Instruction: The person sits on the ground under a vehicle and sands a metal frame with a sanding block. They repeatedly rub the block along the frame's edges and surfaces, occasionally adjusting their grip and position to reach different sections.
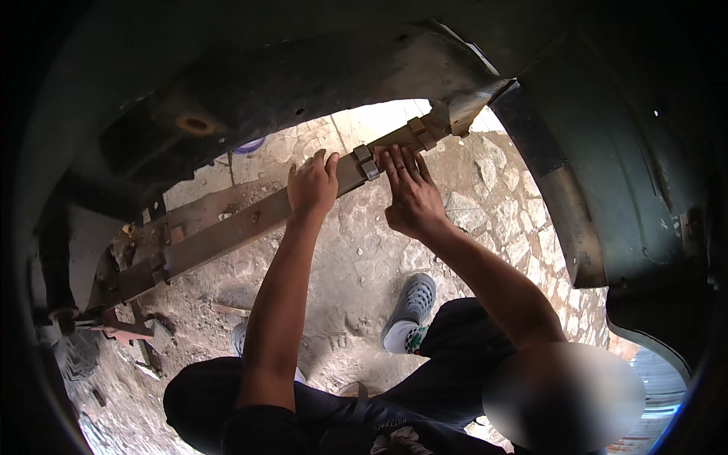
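A long, rusty brown leaf spring [235, 227] runs slantwise from the lower left to the upper right, with metal clips around it. My left hand [312, 186] lies over its middle stretch, fingers bent over the far edge and their tips partly hidden. Just right of one metal clip [366, 162], my right hand [413, 197] presses on the spring with its fingers stretched out and slightly apart. Another clip [422, 133] sits beyond those fingertips, close to the spring's upper right end.
Dark vehicle bodywork [334, 76] arches overhead, and a curved panel [622, 167] hangs at the right. Below lies dusty ground [334, 265] with stones. My foot in a grey clog [417, 297] stands there. A reddish metal part [125, 330] is at lower left.
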Demonstrator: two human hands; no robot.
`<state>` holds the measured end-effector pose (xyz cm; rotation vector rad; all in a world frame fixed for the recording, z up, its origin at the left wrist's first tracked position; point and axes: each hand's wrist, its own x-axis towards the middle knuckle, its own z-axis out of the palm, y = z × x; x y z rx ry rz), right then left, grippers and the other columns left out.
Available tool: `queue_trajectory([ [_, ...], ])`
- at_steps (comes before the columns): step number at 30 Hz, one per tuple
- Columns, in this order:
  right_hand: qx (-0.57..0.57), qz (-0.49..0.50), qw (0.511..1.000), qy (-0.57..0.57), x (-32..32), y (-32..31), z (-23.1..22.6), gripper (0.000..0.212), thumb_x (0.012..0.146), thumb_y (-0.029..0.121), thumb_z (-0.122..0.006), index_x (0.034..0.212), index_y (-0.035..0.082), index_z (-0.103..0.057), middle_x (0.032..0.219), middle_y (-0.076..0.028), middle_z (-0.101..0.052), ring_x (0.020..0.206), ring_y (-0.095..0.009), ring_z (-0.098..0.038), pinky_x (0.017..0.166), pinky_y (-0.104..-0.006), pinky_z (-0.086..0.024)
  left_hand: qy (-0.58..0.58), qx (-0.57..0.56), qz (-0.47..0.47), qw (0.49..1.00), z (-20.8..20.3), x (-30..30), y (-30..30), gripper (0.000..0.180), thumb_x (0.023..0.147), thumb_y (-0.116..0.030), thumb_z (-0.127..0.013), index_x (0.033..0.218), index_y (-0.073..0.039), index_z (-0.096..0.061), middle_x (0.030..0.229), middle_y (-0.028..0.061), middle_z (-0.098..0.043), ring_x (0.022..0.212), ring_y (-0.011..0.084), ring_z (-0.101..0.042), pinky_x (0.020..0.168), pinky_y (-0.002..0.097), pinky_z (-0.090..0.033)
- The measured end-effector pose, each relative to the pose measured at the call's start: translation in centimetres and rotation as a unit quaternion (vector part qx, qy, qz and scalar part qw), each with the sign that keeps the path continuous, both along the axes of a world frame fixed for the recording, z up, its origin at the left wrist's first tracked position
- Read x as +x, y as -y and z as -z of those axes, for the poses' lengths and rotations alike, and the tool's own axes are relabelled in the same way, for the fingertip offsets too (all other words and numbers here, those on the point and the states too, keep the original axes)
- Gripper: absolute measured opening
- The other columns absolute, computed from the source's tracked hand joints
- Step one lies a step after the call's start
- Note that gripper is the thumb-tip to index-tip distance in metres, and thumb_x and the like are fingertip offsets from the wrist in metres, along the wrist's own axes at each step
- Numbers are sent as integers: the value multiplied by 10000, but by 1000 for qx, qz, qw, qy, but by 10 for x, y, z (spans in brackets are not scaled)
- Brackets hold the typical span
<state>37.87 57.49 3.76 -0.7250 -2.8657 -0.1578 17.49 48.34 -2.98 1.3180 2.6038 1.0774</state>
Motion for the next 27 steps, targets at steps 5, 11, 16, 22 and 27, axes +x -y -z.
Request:
queue_trajectory([
  [5,10,3,1000,-17,-28,-26,-18,972,717,50,-640,1635,-12,-328,1695,-249,-350,1602,-363,-300,1359,-453,-155,-37,-8,21,999,3,9,-6,618,1149,-472,-375,1040,-1,-759,1014,264,-768,1004,420,-733,1016,495,-528],
  [11,-16,-3,1000,1,-18,-19,-13,980,709,90,-662,1634,-1,-353,1689,-261,-366,1594,-394,-309,1347,-461,-191,-50,-16,-2,999,-2,3,0,661,1150,-468,-372,878,-7,-760,932,260,-756,930,434,-733,904,527,-562],
  [16,11,11,997,-75,-29,-18,-3,828,787,41,-620,1587,11,-408,1632,-245,-440,1549,-388,-381,1333,-472,-236,-14,-9,14,1000,8,3,-1,641,1146,-488,-367,965,-13,-758,945,248,-758,933,451,-727,886,542,-562],
  [22,51,-13,998,-30,-32,-33,-2,766,859,26,-594,1600,6,-401,1665,-235,-412,1580,-372,-348,1331,-462,-249,-20,-31,0,999,4,6,-3,663,1146,-510,-336,989,-28,-763,974,249,-758,960,460,-721,895,544,-558],
  [27,17,-10,998,-60,-11,-12,15,713,950,-26,-465,1648,88,-376,1685,-199,-408,1558,-369,-403,1319,-482,-276,-18,-7,7,1000,2,2,3,683,1144,-520,-327,979,-19,-762,999,251,-760,979,462,-718,906,545,-553],
])
